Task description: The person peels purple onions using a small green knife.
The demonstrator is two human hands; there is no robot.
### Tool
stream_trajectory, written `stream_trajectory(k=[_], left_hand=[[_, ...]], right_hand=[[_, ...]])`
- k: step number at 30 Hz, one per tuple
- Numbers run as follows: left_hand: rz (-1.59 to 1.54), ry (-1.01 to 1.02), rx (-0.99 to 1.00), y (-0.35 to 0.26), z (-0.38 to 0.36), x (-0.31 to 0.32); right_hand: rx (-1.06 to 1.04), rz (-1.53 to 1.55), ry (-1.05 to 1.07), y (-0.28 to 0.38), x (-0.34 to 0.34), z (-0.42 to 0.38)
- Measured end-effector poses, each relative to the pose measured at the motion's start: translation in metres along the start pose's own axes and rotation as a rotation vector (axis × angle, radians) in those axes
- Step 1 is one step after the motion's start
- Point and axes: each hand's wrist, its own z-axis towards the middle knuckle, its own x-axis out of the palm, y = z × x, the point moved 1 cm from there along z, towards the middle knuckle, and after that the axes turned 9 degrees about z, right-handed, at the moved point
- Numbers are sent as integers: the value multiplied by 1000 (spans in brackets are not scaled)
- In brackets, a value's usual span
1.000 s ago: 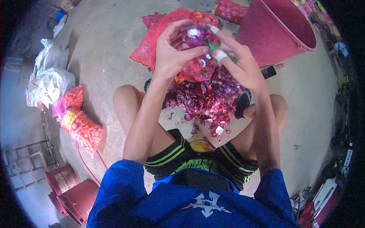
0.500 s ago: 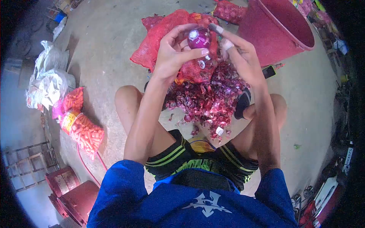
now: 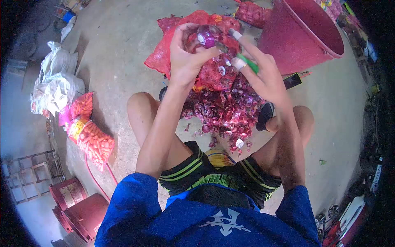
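A shiny purple onion (image 3: pixel 207 36) is held in my left hand (image 3: pixel 186 57), its fingers wrapped round it, above a red mesh sack (image 3: pixel 216 74). Just right of it, my right hand (image 3: pixel 261 68), with pale wraps on some fingers, grips a green-handled tool (image 3: pixel 248 63). The tool's dark front end points at the onion, its exact shape blurred. Below both hands, a heap of purple onion skins (image 3: pixel 222 109) lies on the floor between my legs.
A large red tub (image 3: pixel 294 41) stands at the upper right, with a phone (image 3: pixel 292 81) below it. White sacks (image 3: pixel 61 90) and a bag of orange carrots (image 3: pixel 96 142) lie at left. Red containers (image 3: pixel 84 212) stand lower left.
My right hand has turned and lowered slightly, bringing the green handle into sight. The onion has shifted a little up and left in my left hand.
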Motion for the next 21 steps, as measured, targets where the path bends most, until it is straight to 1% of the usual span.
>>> stream_trajectory(k=[2,6,8,9,11,12,15,17,19,21], left_hand=[[21,-29,7,-2,0,3],[45,-91,30,8,3,0],[40,-92,28,6,2,1],[35,-93,26,5,2,1],[64,-93,11,2,0,2],[94,-93,-3,1,-1,2],[185,-74,26,-5,-5,7],[236,-79,53,-9,-6,11],[287,-87,80,-10,-7,10],[177,-102,8,-10,-7,6]], right_hand=[[-50,3,-67,-4,6,0],[-74,6,-103,-6,10,3],[45,-59,-65,-3,9,2],[47,-59,-64,-4,10,2],[-34,-95,-99,-6,12,3],[-35,-95,-98,-5,13,4],[-22,-45,-123,-5,17,5],[-2,172,-198,-12,21,6],[10,134,-162,-11,17,4],[18,100,-124,-5,14,4]])
